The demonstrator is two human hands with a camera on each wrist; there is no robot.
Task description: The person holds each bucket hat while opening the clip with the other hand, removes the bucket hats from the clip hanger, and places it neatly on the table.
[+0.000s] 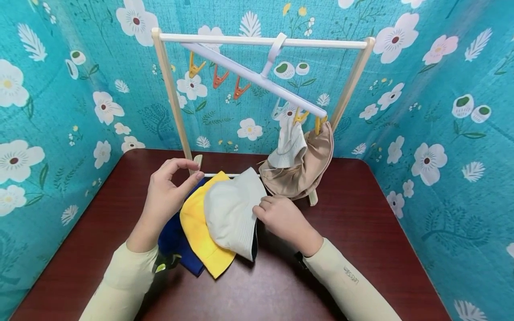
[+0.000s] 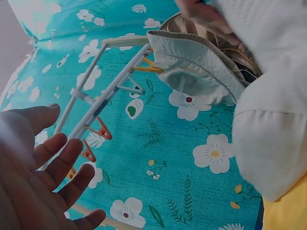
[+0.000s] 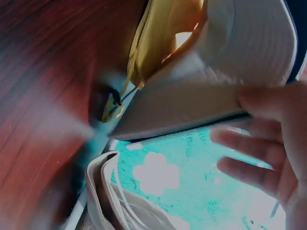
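Observation:
My right hand (image 1: pixel 287 218) pinches the brim of an off-white bucket hat (image 1: pixel 230 214) between thumb and fingers; the thumb lies on the brim in the right wrist view. Under that hat a yellow bucket hat (image 1: pixel 192 216) overlaps a dark blue one (image 1: pixel 172 240), partly hidden. My left hand (image 1: pixel 166 191) hovers left of the hats, holding nothing, its loosely bent fingers spread in the left wrist view. A tan hat (image 1: pixel 317 156) and a light grey hat (image 1: pixel 286 149) hang from yellow clips at the low right end of a white hanger (image 1: pixel 241 71).
The hanger hooks over a wooden rack (image 1: pixel 168 89) and tilts down to the right. One yellow clip (image 1: pixel 196 67) and two orange clips (image 1: pixel 241 89) dangle on its left half. A dark red table (image 1: pixel 361 249) lies below, with floral cloth (image 1: pixel 425 111) around it.

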